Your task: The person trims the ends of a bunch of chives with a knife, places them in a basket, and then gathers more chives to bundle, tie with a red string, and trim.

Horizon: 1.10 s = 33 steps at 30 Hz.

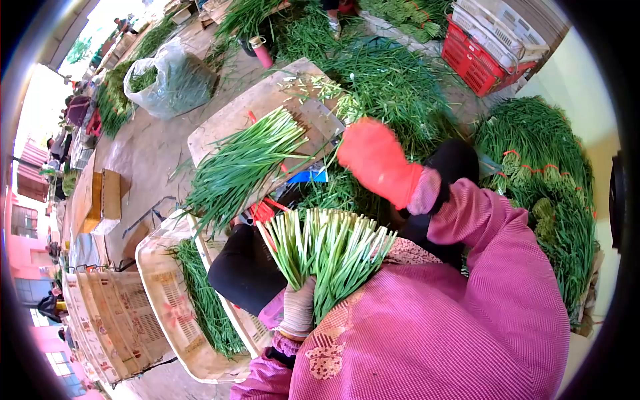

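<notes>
My left hand (298, 308), in a pale knit glove, is closed around a thick bunch of garlic chives (333, 250) against my lap, its white stem ends fanned toward the board. Raised over the board's right edge is my right hand (380, 160), in an orange-red glove and smeared by motion, so I cannot tell how its fingers are set. On the wooden board (220, 130) lies another pile of chives (253, 157), green leaves hanging over the near left edge. Red ties (262, 211) sit just beyond the bunch in my left hand.
A plastic crate (163, 287) with chives stands at my left. Loose chives (393, 80) cover the floor ahead; tied bundles (540, 167) are heaped at right. Further off are a red crate (475, 60), a clear plastic bag (173, 77) and a pink bottle (262, 53).
</notes>
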### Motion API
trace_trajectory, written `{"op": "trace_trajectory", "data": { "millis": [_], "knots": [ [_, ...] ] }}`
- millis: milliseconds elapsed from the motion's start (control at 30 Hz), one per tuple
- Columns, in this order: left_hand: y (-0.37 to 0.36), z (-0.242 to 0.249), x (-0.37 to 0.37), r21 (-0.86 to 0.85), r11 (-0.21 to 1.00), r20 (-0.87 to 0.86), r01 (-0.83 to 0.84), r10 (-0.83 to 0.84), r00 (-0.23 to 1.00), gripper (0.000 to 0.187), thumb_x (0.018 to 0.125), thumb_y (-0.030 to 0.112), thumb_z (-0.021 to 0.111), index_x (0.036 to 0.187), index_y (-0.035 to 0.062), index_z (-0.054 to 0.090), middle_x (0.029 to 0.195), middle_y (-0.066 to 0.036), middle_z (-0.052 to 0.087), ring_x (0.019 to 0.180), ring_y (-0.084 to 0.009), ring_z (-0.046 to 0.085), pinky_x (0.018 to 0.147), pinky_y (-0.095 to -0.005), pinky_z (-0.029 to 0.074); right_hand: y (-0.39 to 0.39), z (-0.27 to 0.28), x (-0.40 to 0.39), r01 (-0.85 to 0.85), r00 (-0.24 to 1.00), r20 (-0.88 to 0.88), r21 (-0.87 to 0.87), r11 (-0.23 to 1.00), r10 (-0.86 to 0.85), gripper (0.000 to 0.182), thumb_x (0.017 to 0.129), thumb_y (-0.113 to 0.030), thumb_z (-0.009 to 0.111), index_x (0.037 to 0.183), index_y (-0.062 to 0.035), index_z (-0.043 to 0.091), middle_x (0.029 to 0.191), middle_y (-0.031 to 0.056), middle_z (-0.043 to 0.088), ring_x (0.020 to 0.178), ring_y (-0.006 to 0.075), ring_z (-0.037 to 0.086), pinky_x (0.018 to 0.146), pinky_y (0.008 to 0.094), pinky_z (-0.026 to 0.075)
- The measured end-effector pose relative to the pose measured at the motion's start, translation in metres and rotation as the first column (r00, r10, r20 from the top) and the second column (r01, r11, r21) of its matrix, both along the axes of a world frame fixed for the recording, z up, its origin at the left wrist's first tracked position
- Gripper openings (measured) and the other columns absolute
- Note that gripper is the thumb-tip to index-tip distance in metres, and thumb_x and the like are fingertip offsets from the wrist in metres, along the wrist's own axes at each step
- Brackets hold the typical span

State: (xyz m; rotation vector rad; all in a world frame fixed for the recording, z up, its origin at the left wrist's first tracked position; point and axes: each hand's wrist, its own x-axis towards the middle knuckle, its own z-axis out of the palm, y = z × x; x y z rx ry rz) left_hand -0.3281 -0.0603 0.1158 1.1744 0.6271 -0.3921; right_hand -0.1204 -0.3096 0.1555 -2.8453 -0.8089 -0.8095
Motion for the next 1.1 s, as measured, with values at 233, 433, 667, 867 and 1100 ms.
{"op": "trace_trajectory", "data": {
  "millis": [233, 433, 667, 867, 1100],
  "knots": [
    [-0.011, 0.016, -0.002, -0.036, 0.999, 0.119, -0.034, 0.038, 0.992, 0.033, 0.094, 0.006, 0.06, 0.126, 0.0007, 0.055, 0.112, -0.006, 0.065, 0.096, -0.0157, 0.062, 0.085, -0.0304, 0.051, 0.012, 0.056, -0.056, -0.13, 0.704, -0.685, 0.132, 0.983, 0.185, 0.056, 0.08, -0.061, 0.067, 0.069, -0.0057, 0.064, 0.086, 0.0106, 0.065, 0.116, 0.0365, 0.055, 0.099, 0.0503, 0.038],
    [-0.009, 0.004, -0.009, 0.002, 0.992, 0.167, -0.127, 0.125, 0.978, 0.03, 0.093, 0.006, 0.061, 0.123, 0.0025, 0.058, 0.109, -0.003, 0.064, 0.092, -0.0138, 0.059, 0.083, -0.0286, 0.049, 0.015, 0.009, -0.088, -0.04, 0.453, -0.871, 0.194, 0.98, 0.191, 0.066, 0.079, -0.062, 0.067, 0.11, -0.0028, 0.069, 0.133, 0.0147, 0.058, 0.14, 0.043, 0.032, 0.116, 0.058, 0.019],
    [-0.01, 0.005, -0.006, 0.004, 0.992, 0.157, -0.123, 0.121, 0.98, 0.028, 0.092, 0.007, 0.061, 0.12, 0.0045, 0.061, 0.1, 0.002, 0.062, 0.081, -0.0096, 0.054, 0.074, -0.0241, 0.045, 0.01, -0.018, -0.079, -0.065, 0.37, -0.806, 0.473, 0.879, 0.462, 0.039, 0.081, -0.033, 0.069, 0.115, -0.0139, 0.068, 0.143, 0.0081, 0.05, 0.138, 0.0413, 0.034, 0.116, 0.0517, 0.023],
    [-0.013, 0.019, 0.002, -0.073, 0.986, 0.068, -0.149, 0.154, 0.986, 0.031, 0.094, 0.007, 0.057, 0.125, 0.0019, 0.058, 0.109, -0.003, 0.064, 0.093, -0.0147, 0.061, 0.083, -0.0292, 0.05, -0.002, -0.014, -0.067, 0.434, -0.034, -0.588, 0.72, 0.542, 0.808, 0.018, 0.089, -0.015, 0.066, 0.098, -0.0006, 0.072, 0.136, 0.0138, 0.058, 0.125, 0.0205, 0.053, 0.105, 0.0331, 0.04],
    [-0.012, 0.017, 0.0, 0.008, 0.992, 0.093, -0.125, 0.123, 0.988, 0.033, 0.095, 0.007, 0.057, 0.127, 0.002, 0.057, 0.112, -0.004, 0.064, 0.096, -0.0155, 0.061, 0.086, -0.03, 0.05, -0.038, 0.026, -0.021, 0.159, 0.986, -0.007, 0.375, 0.913, -0.169, 0.032, 0.087, -0.034, 0.068, 0.085, -0.0027, 0.071, 0.112, 0.0163, 0.066, 0.119, 0.04, 0.054, 0.102, 0.046, 0.041]
  ]
}}
